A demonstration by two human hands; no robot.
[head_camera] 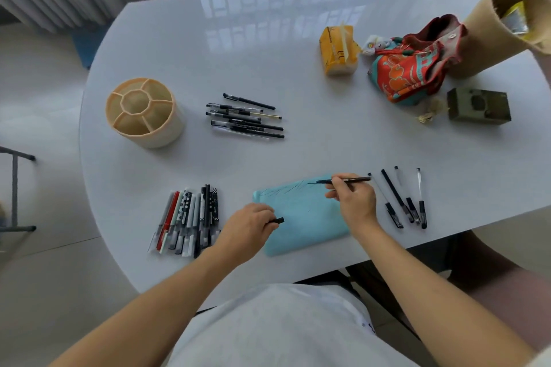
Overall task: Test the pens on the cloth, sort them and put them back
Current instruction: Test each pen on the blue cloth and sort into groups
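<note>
While right hand (351,197) pinched black pen (343,180), long axis lying left-right, tip on cloth (301,217); left hand (249,225) pinched cap (277,220), cap nearer the tip end.

The left hand (249,225) covered most of a small black cap (278,220), so only its end showed. The print on the yellow carton (338,49) was too small to read. The woven tube (504,24) was cut off by the right edge, and its contents were unclear. The desk (268,39) ran past that edge too.
</note>
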